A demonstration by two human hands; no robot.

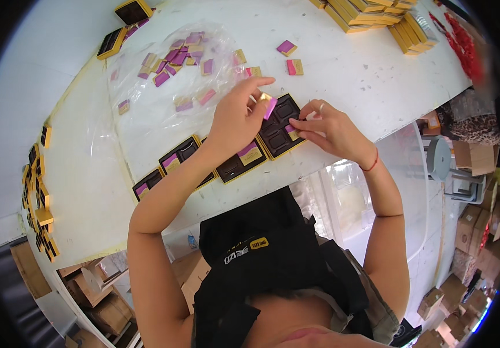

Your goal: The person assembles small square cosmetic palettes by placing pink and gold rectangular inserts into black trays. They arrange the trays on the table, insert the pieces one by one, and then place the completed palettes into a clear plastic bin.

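Note:
My left hand (239,116) is closed in a pinch on a small purple-and-gold wrapped square (269,108), which looks like a wrapped chocolate. It is held over a black compartment tray in a gold-edged box (275,138). At that tray's right side, the fingers of my right hand (332,127) close about another wrapped square (292,132) in a lower compartment. To the left stand more such boxes, including one (224,171) with a wrapped square (250,153) in it and another (188,152) partly behind my left forearm.
Loose wrapped squares (178,58) lie on a clear plastic sheet (96,124) on the white table (342,75). Two others (287,47) (294,67) lie farther right. Stacked gold boxes (361,14) stand at the far right; several small boxes (42,194) line the left edge.

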